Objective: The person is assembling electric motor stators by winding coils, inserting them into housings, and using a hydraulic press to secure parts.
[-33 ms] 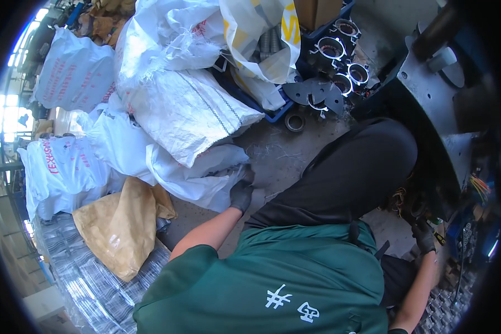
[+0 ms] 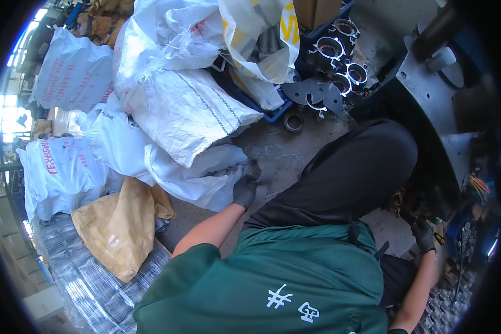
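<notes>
My left hand (image 2: 245,189), in a dark grey glove, reaches to the right edge of a white plastic bag (image 2: 197,178). Its fingers are smeared and partly lost against the bag and the floor, so whether they grip the bag is unclear. A white woven sack (image 2: 192,114) lies over that bag. Low on the right, my right hand (image 2: 423,234), gloved too, is beside the dark machine (image 2: 428,161). Its fingers blend into dark parts there, and I cannot make out anything held.
A brown paper sack (image 2: 119,228) lies on film-wrapped metal parts (image 2: 86,278) at left. More white bags (image 2: 64,172) stack behind. Beyond my knee are round metal housings (image 2: 329,49), a ring (image 2: 294,121) on the floor and a blue crate (image 2: 278,114). Coloured wires (image 2: 479,186) hang at far right.
My left hand has shifted slightly forward along the edge of the white plastic bag. My right hand stays in nearly the same place.
</notes>
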Demonstrator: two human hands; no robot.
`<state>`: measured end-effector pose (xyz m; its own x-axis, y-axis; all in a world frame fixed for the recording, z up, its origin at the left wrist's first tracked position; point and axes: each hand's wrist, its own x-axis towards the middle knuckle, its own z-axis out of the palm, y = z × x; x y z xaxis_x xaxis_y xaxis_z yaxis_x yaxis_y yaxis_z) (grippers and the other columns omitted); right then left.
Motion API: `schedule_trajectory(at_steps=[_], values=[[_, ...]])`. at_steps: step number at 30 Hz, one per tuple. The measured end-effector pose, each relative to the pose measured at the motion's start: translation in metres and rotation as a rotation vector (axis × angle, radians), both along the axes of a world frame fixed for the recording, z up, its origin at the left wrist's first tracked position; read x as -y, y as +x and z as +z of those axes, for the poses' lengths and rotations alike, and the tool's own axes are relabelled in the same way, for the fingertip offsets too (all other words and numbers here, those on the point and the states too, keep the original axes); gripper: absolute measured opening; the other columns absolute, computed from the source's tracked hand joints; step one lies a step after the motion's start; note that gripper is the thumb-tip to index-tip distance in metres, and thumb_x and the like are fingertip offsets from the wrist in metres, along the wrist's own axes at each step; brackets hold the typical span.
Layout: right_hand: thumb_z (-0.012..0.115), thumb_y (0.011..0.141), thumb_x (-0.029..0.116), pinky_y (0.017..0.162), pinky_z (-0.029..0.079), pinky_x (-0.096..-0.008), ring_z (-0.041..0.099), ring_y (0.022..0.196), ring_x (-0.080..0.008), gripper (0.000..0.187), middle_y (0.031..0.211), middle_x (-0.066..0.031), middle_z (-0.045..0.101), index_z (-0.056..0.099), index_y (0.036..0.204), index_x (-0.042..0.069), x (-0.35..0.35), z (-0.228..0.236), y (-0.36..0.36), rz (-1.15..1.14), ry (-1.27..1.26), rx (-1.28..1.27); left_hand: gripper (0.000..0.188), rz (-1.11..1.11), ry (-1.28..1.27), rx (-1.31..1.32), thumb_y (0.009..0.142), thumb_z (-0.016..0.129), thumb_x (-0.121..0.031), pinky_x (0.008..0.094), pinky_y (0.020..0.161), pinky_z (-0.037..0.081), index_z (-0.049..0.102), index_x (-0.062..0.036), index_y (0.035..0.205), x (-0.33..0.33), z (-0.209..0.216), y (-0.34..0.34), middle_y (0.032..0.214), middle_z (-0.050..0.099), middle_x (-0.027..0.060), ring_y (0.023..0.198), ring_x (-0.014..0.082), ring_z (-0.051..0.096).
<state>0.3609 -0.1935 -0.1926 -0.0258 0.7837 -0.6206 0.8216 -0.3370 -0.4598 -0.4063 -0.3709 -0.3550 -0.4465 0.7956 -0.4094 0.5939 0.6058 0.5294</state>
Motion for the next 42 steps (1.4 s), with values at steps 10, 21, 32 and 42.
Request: schedule_trajectory(at_steps=[10,21,32,42], values=[[0.068,0.101,0.009,0.105,0.051,-0.0369,0.069,0.117,-0.0278,0.033,0.126,-0.0173,0.073,0.068,0.132,-0.001,-0.107,0.142,-0.191,0.183,0.814,-0.063,0.033,-0.492,0.027,-0.181,0.092,0.064,-0.029,0.0483,0.101,0.052,0.075,-0.0140,0.120,-0.172,0.008,0.024,0.125,0.071,0.0186,0.118,0.0406,0.067],[0.082,0.083,0.021,0.099,0.056,-0.0440,0.069,0.117,-0.0388,0.058,0.126,-0.0230,0.069,0.065,0.136,0.009,-0.185,0.151,-0.518,0.852,0.400,-0.279,0.015,-0.263,0.690,0.745,0.099,0.073,-0.012,0.0317,0.091,0.054,0.072,-0.0049,0.112,-0.241,0.233,0.053,0.105,0.072,0.0077,0.099,0.0146,0.066],[0.067,0.097,0.003,0.099,0.060,-0.0415,0.074,0.110,-0.0312,0.040,0.118,-0.0196,0.074,0.067,0.136,0.011,-0.233,0.113,-0.537,0.650,0.671,-0.106,0.035,0.204,-0.433,0.574,0.098,0.068,-0.031,0.0378,0.081,0.055,0.070,-0.0033,0.120,-0.041,0.027,-0.029,0.098,0.074,0.0113,0.088,0.0251,0.070],[0.073,0.087,0.016,0.092,0.056,-0.0458,0.072,0.107,-0.0390,0.037,0.111,-0.0254,0.074,0.071,0.121,0.003,-0.233,0.126,-0.521,0.600,0.469,-0.339,0.070,-1.176,-0.494,-0.778,0.081,0.078,-0.033,0.0428,0.111,0.047,0.059,-0.0047,0.142,-0.091,-0.002,-0.157,0.145,0.061,0.0157,0.132,0.0308,0.060]])
